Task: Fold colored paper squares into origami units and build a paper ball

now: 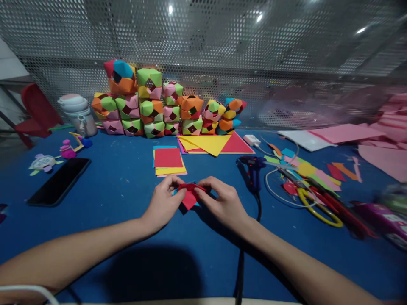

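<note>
hands (pixel 160 205) (pixel 225 203): 2 | phone (pixel 60 182): 1 | glue gun (pixel 254 171): 1 | bottle (pixel 76 112): 1 | charger (pixel 251 140): 1 | square-paper stack (pixel 167 158): 1 | paper balls (pixel 190 103): roughly 17

On the blue worktop (pixel 111 182), a square multicoloured paper stack (pixel 168 158) lies behind the folded red paper (pixel 190 200), rectangular black phone (pixel 59 182) left, blue plastic glue gun (pixel 255 174) right.

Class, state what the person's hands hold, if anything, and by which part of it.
The left hand and right hand pinch a small folded red paper piece near opposite ends of its upper edge.
</note>
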`<action>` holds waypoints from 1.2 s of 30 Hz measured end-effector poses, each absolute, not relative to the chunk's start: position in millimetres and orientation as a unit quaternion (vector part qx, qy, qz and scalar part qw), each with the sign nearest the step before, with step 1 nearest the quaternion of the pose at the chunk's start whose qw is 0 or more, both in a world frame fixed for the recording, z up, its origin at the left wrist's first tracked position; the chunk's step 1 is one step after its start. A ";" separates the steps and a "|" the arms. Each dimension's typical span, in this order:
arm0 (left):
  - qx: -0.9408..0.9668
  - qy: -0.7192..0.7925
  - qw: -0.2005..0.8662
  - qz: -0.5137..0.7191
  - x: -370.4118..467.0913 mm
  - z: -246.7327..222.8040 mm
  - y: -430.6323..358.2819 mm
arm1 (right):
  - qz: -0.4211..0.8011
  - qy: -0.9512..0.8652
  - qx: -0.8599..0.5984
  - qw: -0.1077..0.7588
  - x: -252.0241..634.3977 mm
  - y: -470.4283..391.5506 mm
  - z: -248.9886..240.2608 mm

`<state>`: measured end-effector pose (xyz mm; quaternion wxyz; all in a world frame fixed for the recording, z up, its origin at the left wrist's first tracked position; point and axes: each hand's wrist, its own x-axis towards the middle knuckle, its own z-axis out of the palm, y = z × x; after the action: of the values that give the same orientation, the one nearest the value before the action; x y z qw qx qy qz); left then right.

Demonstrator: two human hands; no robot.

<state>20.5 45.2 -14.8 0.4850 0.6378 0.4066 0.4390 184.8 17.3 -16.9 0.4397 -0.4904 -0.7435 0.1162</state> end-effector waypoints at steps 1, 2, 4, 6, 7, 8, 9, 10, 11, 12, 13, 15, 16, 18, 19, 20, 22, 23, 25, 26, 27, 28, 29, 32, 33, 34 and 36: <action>0.635 0.403 0.491 0.440 20.4 -15.3 45.4 | 0.118 -0.750 -0.482 0.438 185.3 17.0 -15.9; 0.633 0.398 0.497 0.441 20.5 -15.7 45.6 | 0.120 -0.754 -0.476 0.437 185.7 16.9 -15.2; 0.627 0.388 0.510 0.443 20.8 -16.3 45.7 | 0.120 -0.758 -0.467 0.439 186.6 16.9 -14.8; 0.619 0.386 0.522 0.442 21.4 -16.2 45.6 | 0.118 -0.762 -0.458 0.442 186.8 17.2 -15.1; 0.614 0.390 0.526 0.441 21.7 -16.0 45.5 | 0.117 -0.764 -0.454 0.444 186.7 17.5 -15.4; 0.608 0.396 0.529 0.440 22.1 -15.8 45.5 | 0.117 -0.765 -0.450 0.446 186.5 17.8 -15.6; 0.603 0.401 0.531 0.439 22.3 -15.7 45.5 | 0.116 -0.766 -0.449 0.446 186.2 18.1 -15.8; 0.600 0.405 0.531 0.440 22.5 -15.7 45.5 | 0.115 -0.765 -0.449 0.446 185.8 18.4 -15.8; 0.600 0.405 0.531 0.441 22.7 -15.9 45.4 | 0.113 -0.764 -0.452 0.447 185.4 18.6 -15.8; 0.601 0.403 0.530 0.443 22.7 -16.4 45.3 | 0.110 -0.761 -0.455 0.449 185.0 18.8 -15.8; 0.603 0.399 0.529 0.445 22.7 -17.2 45.1 | 0.106 -0.756 -0.460 0.454 184.6 19.0 -15.8; 0.607 0.389 0.528 0.450 22.6 -19.4 44.6 | 0.097 -0.742 -0.472 0.466 184.2 19.3 -16.0; 0.608 0.384 0.527 0.453 22.6 -20.6 44.3 | 0.099 -0.734 -0.479 0.471 184.1 19.4 -16.3; 0.613 0.375 0.525 0.456 22.5 -22.6 43.6 | 0.123 -0.722 -0.492 0.470 184.0 19.8 -17.0; 0.614 0.373 0.525 0.455 22.6 -23.1 43.3 | 0.140 -0.718 -0.498 0.465 184.0 19.8 -17.4; 0.615 0.373 0.527 0.452 22.7 -23.2 43.0 | 0.156 -0.716 -0.501 0.461 183.9 19.8 -17.6; 0.608 0.374 0.545 0.440 23.0 -22.1 42.3 | 0.167 -0.717 -0.500 0.457 183.8 19.5 -17.7; 0.601 0.372 0.559 0.433 23.2 -21.0 42.0 | 0.161 -0.721 -0.495 0.458 183.8 19.1 -17.7; 0.591 0.369 0.582 0.420 23.3 -18.5 41.6 | 0.142 -0.733 -0.482 0.458 183.6 18.2 -17.7; 0.594 0.372 0.583 0.412 23.3 -17.5 41.6 | 0.133 -0.743 -0.473 0.455 183.5 17.7 -17.9; 0.600 0.379 0.577 0.403 23.1 -16.8 41.8 | 0.127 -0.753 -0.462 0.451 183.4 17.2 -18.1; 0.609 0.389 0.567 0.395 22.8 -16.6 42.2 | 0.121 -0.763 -0.451 0.447 183.3 16.8 -18.4; 0.617 0.399 0.556 0.388 22.4 -16.8 42.7 | 0.116 -0.770 -0.444 0.444 183.1 16.6 -18.6; 0.621 0.418 0.539 0.387 21.6 -19.2 44.4 | 0.107 -0.764 -0.448 0.453 182.7 16.3 -18.5; 0.619 0.420 0.537 0.389 21.5 -20.2 44.8 | 0.107 -0.756 -0.454 0.458 182.5 16.4 -18.1; 0.617 0.422 0.538 0.391 21.5 -20.9 45.0 | 0.109 -0.750 -0.459 0.464 182.4 16.5 -17.6; 0.611 0.422 0.546 0.389 21.9 -21.8 44.9 | 0.117 -0.745 -0.460 0.469 182.3 16.6 -16.7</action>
<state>21.9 44.9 -21.8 0.5455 0.6106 0.4221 0.3890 182.3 16.6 -16.7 0.4689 -0.4601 -0.7449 0.1167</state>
